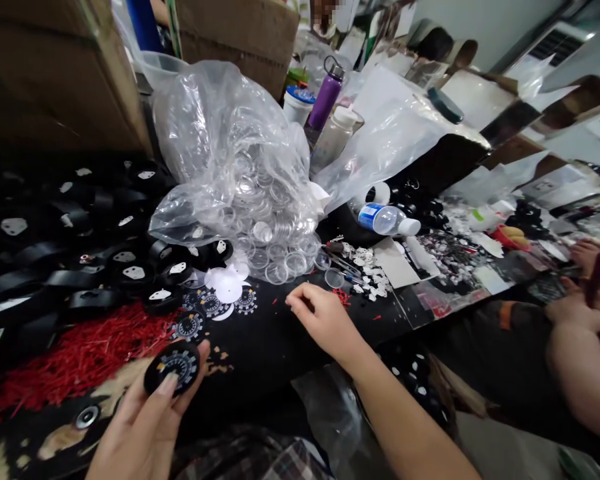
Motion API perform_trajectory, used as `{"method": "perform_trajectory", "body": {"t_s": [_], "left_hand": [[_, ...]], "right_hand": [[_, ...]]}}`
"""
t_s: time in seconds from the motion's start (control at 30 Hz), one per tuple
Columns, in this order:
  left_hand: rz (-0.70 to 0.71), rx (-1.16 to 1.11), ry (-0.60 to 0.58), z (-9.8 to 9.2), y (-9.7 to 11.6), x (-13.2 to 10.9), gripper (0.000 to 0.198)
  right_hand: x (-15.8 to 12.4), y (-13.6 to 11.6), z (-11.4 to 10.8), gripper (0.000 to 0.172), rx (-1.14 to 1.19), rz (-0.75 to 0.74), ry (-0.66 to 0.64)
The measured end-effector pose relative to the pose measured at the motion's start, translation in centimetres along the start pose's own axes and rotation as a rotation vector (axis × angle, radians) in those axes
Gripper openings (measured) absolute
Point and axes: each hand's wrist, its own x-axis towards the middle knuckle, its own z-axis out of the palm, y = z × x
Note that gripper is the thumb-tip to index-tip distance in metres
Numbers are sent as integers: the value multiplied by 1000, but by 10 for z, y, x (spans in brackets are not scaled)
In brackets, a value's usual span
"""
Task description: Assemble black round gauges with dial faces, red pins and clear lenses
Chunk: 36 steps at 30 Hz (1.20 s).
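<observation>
My left hand [143, 427] grips a round black gauge [181, 363], its printed dial facing up and my thumb lying across the face. Over the black bench top, my right hand [327, 320] has its fingers curled in and the tips pressed together; whatever they pinch, if anything, is hidden. Beyond the gauge lie loose printed dial discs [213, 305] with several white discs [229, 287] on top. A heap of thin red pointers [100, 347] spreads to the left of them. Just past my right hand is a small scatter of red pieces [341, 297].
Black round housings [100, 267] pile up at the left. Clear round covers [280, 227] spill from a plastic bag [220, 120]. A water bottle [387, 219] lies on its side, and a purple flask [327, 93] stands behind. Another person's hands [577, 303] are at the right.
</observation>
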Motion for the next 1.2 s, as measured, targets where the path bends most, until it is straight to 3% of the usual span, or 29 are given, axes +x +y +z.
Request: {"method": "perform_trajectory", "body": {"t_s": [0.1, 0.3, 0.53, 0.7, 0.9, 1.03, 1.1, 1.2], "left_hand": [[0, 2, 12, 10, -2, -4, 35], [23, 56, 55, -6, -11, -8, 33], [-8, 37, -33, -4, -12, -12, 31], [-125, -78, -81, 2, -11, -15, 32], [-291, -334, -227, 20, -3, -16, 21], [-273, -378, -153, 23, 2, -14, 16], [-251, -333, -103, 21, 3, -13, 18], [-173, -232, -51, 17, 0, -9, 20]], "right_hand": [[-3, 14, -5, 16, 1, 55, 31], [-3, 28, 1, 17, -89, 111, 3], [20, 27, 6, 9, -257, 176, 6], [17, 0, 11, 14, -147, 92, -117], [-11, -48, 36, 6, 332, -134, -242], [-19, -61, 43, 6, 363, -166, -218], [-16, -54, 36, 6, 289, -196, -211], [-4, -15, 7, 12, -21, -117, -72]]}}
